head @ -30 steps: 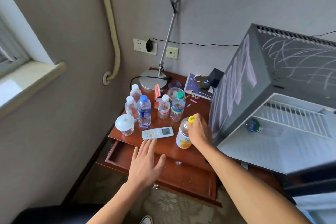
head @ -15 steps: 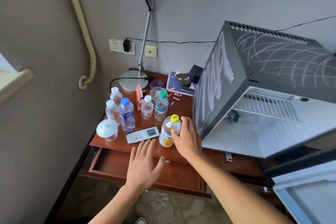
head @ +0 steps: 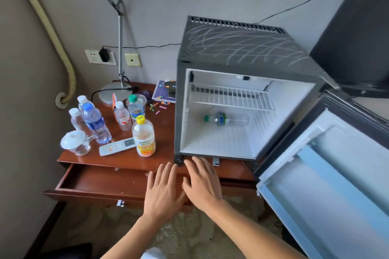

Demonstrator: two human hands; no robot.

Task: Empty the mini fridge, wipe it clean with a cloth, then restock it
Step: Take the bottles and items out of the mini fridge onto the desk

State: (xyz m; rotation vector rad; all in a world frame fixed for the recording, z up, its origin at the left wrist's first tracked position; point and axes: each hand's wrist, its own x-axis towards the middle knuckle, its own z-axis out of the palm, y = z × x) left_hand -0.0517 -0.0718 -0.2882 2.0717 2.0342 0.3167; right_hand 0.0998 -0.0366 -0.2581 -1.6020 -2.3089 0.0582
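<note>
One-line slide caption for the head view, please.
Both hands, left and right, empty before the open mini fridge; one bottle remains inside.

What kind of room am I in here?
Probably a hotel room: a mini fridge stands on a wooden desk, with a desk lamp and small water bottles beside it.
</note>
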